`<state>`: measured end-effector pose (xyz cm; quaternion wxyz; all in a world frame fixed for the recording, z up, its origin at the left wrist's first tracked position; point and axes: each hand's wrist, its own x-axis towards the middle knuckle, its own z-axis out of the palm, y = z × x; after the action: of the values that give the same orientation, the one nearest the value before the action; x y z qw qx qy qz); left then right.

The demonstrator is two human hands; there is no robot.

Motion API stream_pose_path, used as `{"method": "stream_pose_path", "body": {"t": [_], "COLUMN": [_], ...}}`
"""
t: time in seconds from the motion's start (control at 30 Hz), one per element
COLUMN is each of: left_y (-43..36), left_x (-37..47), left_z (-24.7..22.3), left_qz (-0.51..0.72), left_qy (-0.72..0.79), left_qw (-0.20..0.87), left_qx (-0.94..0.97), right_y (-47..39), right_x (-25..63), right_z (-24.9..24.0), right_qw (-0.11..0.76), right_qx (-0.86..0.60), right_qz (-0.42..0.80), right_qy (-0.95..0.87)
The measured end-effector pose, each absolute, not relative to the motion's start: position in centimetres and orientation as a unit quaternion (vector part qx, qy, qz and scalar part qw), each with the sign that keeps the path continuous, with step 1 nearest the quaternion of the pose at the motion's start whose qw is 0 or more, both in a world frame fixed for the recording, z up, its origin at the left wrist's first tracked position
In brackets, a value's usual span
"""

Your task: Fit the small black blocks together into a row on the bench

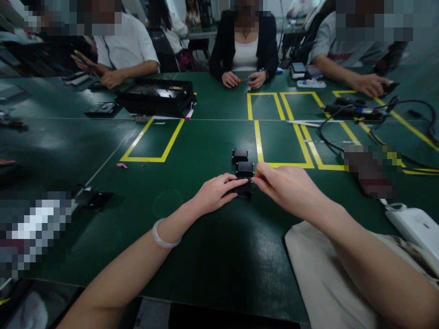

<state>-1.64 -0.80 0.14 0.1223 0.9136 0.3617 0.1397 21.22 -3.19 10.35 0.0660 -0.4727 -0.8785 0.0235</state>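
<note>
Three small black box-shaped parts stand in a row running away from me. The far black block (pixel 240 154) and the middle black block (pixel 244 169) show pale bits at their edges. My left hand (pixel 219 189), wearing a pale bangle (pixel 159 235), rests on the nearest black block (pixel 244 188), its index finger across the top and its thumb at the near side. Close to the right side of that block, my right hand (pixel 284 183) is closed in a pinch. A thin dark bit shows by its fingertips, too small to name.
Yellow tape outlines (pixel 288 165) mark the green table (pixel 206 256). A black tray (pixel 157 96) stands far left; black cables (pixel 322 132) and a white power bank (pixel 414 228) lie right. Light cloth (pixel 315 269) sits under my right arm. Several people sit opposite.
</note>
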Motion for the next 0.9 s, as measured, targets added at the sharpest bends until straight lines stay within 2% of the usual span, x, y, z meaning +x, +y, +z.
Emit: {"method": "stream_pose_path", "body": {"t": [0.4,0.6,0.9], "left_y": [-0.9,-0.9,-0.9], "left_x": [-1.6,-1.6,-1.6], "left_z": [0.4,0.4,0.4], "left_qz": [0.136,0.132,0.132], "left_qy": [0.358,0.362,0.363], "left_qw": [0.123,0.12,0.12], "left_qx": [0.916,0.915,0.915], "right_y": [-1.8,-2.3,-2.6], "right_x": [21.5,21.4,21.2], "right_z": [10.0,10.0,10.0], "right_qw": [0.069,0.103,0.095], "right_qx": [-0.545,-0.484,-0.481], "right_qz": [0.025,0.086,0.068], "right_qy": [-0.835,-0.865,-0.869]}}
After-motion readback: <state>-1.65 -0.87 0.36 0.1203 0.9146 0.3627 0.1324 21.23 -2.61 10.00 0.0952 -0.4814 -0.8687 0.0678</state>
